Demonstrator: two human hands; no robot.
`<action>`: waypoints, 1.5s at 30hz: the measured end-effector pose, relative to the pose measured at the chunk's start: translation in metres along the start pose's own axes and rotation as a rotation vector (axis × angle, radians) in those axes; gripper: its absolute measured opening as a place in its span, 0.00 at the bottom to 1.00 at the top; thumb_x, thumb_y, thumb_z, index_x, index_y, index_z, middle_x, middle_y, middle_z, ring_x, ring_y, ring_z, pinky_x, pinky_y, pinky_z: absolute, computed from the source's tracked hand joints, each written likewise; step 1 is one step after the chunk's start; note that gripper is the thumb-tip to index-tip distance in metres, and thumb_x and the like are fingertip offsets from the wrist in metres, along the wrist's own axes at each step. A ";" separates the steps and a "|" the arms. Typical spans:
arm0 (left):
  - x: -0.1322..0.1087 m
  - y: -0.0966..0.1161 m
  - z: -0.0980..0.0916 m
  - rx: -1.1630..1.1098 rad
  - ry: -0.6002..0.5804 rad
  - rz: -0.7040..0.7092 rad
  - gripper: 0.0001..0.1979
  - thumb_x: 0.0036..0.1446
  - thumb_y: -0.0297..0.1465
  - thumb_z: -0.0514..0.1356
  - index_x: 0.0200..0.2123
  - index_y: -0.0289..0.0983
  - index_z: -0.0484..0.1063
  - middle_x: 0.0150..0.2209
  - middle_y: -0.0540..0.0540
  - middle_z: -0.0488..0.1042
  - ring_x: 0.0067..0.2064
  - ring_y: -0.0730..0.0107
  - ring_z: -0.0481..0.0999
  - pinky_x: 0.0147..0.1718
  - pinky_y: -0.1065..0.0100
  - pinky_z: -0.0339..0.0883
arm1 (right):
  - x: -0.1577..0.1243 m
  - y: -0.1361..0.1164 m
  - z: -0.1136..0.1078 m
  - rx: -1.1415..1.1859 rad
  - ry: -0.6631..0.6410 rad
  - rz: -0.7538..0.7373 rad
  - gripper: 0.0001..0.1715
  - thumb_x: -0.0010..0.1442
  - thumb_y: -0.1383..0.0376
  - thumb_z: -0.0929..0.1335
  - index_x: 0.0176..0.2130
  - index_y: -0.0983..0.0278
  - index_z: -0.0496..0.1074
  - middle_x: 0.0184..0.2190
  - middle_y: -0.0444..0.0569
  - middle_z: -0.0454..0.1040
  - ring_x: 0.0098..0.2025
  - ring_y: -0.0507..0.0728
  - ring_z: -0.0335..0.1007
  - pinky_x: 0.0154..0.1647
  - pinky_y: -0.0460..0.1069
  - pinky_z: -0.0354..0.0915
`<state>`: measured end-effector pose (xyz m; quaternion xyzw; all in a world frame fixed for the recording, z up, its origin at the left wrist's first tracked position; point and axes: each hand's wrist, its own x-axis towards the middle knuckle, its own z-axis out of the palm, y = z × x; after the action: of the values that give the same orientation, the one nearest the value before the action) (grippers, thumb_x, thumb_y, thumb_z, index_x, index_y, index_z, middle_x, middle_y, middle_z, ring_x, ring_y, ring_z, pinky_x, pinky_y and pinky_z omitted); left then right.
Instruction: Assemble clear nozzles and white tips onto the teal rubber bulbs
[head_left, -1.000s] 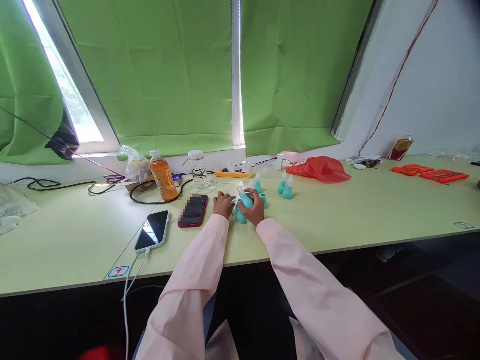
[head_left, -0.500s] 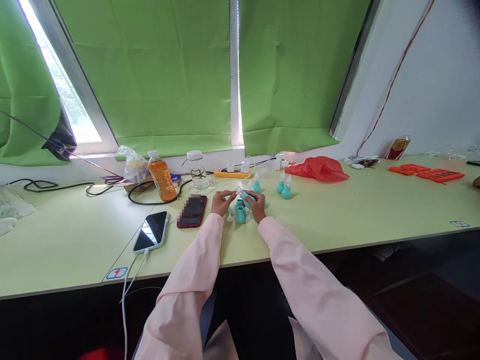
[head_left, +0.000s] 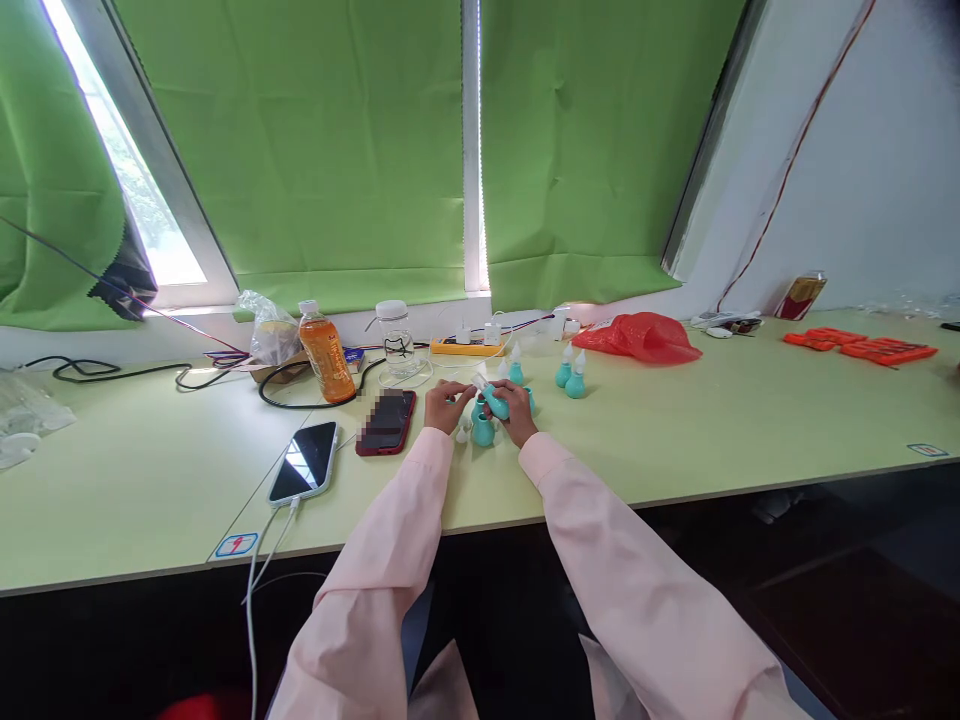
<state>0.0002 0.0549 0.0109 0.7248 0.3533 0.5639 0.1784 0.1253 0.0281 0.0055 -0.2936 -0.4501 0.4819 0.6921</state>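
My right hand (head_left: 519, 412) is wrapped round a teal squeeze bulb (head_left: 495, 404), tilted with its neck toward the left. At that neck sits a clear-white nozzle (head_left: 480, 381), and the fingertips of my left hand (head_left: 444, 408) are pinched together at it. Just below the hands stands an open-necked teal bulb (head_left: 483, 432), with others partly hidden behind it. Small white tips (head_left: 462, 435) lie on the table beside it. Farther back, a bulb with a white nozzle (head_left: 516, 372) stands upright, and two more nozzle-fitted bulbs (head_left: 575, 384) stand to the right.
Left of my hands lie a red-cased phone (head_left: 386, 422) and a charging phone (head_left: 304, 463). Behind are an orange drink bottle (head_left: 328, 358), a clear jar (head_left: 397, 342) and a yellow power strip (head_left: 465, 348). A red plastic bag (head_left: 641, 338) and orange tool cases (head_left: 885, 348) lie right.
The held bulb has turned slightly in my right hand, and more of its teal body shows. Both hands stay close together at the nozzle. The whole view has shifted slightly.
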 end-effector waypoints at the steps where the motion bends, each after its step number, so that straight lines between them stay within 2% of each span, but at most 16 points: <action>1: -0.001 0.001 0.002 0.034 0.031 0.020 0.13 0.45 0.42 0.57 0.22 0.38 0.74 0.24 0.46 0.73 0.31 0.67 0.67 0.29 0.65 0.62 | 0.000 0.001 0.000 0.004 0.009 -0.006 0.07 0.40 0.66 0.64 0.25 0.64 0.63 0.16 0.40 0.68 0.13 0.48 0.60 0.11 0.44 0.57; 4: -0.006 0.001 0.009 0.121 0.108 0.083 0.11 0.47 0.39 0.56 0.23 0.39 0.73 0.25 0.45 0.72 0.35 0.64 0.64 0.35 0.61 0.60 | 0.002 0.005 0.001 0.014 0.028 -0.020 0.08 0.40 0.65 0.65 0.25 0.64 0.62 0.16 0.39 0.68 0.12 0.48 0.59 0.11 0.44 0.57; 8: -0.011 0.000 0.015 0.194 0.159 0.153 0.11 0.51 0.37 0.53 0.25 0.39 0.72 0.27 0.43 0.72 0.36 0.63 0.63 0.36 0.60 0.59 | 0.002 0.007 0.001 0.026 0.030 -0.016 0.08 0.40 0.65 0.65 0.25 0.64 0.61 0.16 0.39 0.67 0.13 0.48 0.60 0.11 0.44 0.57; 17: -0.009 0.001 0.010 0.266 0.125 0.242 0.09 0.52 0.33 0.52 0.25 0.39 0.70 0.27 0.45 0.71 0.35 0.64 0.62 0.35 0.62 0.59 | 0.003 0.005 -0.002 0.050 0.001 0.010 0.07 0.41 0.65 0.65 0.23 0.64 0.61 0.16 0.40 0.67 0.12 0.48 0.59 0.10 0.43 0.55; 22: -0.010 0.003 0.012 0.296 0.086 0.232 0.07 0.53 0.30 0.50 0.26 0.38 0.66 0.28 0.45 0.70 0.36 0.64 0.60 0.37 0.62 0.58 | 0.001 0.003 -0.002 0.063 -0.001 0.023 0.07 0.40 0.66 0.66 0.23 0.65 0.61 0.16 0.41 0.67 0.12 0.47 0.58 0.10 0.43 0.53; 28: -0.013 0.011 0.015 0.309 0.097 0.133 0.05 0.53 0.26 0.48 0.29 0.37 0.62 0.29 0.44 0.68 0.38 0.62 0.58 0.39 0.60 0.55 | 0.001 0.001 -0.001 0.110 0.005 0.044 0.05 0.41 0.67 0.64 0.25 0.64 0.63 0.16 0.40 0.67 0.13 0.47 0.58 0.12 0.43 0.52; 35: -0.007 0.010 0.012 0.226 0.009 0.071 0.04 0.55 0.29 0.47 0.30 0.38 0.60 0.31 0.46 0.67 0.35 0.67 0.61 0.33 0.67 0.59 | 0.007 -0.001 -0.010 0.187 -0.076 0.192 0.06 0.41 0.65 0.62 0.25 0.65 0.63 0.17 0.44 0.68 0.13 0.47 0.55 0.11 0.43 0.49; 40: -0.008 0.014 0.010 0.166 -0.024 0.114 0.03 0.53 0.31 0.51 0.30 0.39 0.63 0.31 0.47 0.68 0.36 0.68 0.62 0.36 0.66 0.59 | 0.009 -0.003 -0.013 0.249 -0.113 0.276 0.05 0.40 0.65 0.61 0.23 0.64 0.60 0.17 0.43 0.67 0.13 0.46 0.53 0.11 0.42 0.47; 45: -0.008 0.017 0.009 0.100 0.064 0.148 0.06 0.46 0.33 0.58 0.29 0.38 0.67 0.29 0.47 0.69 0.35 0.67 0.63 0.35 0.66 0.60 | 0.008 -0.002 -0.011 0.272 -0.134 0.314 0.05 0.40 0.66 0.62 0.23 0.64 0.60 0.16 0.41 0.65 0.13 0.46 0.53 0.11 0.42 0.47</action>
<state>0.0131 0.0385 0.0135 0.7385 0.3320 0.5801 0.0885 0.1366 0.0355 0.0053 -0.2312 -0.3745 0.6587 0.6102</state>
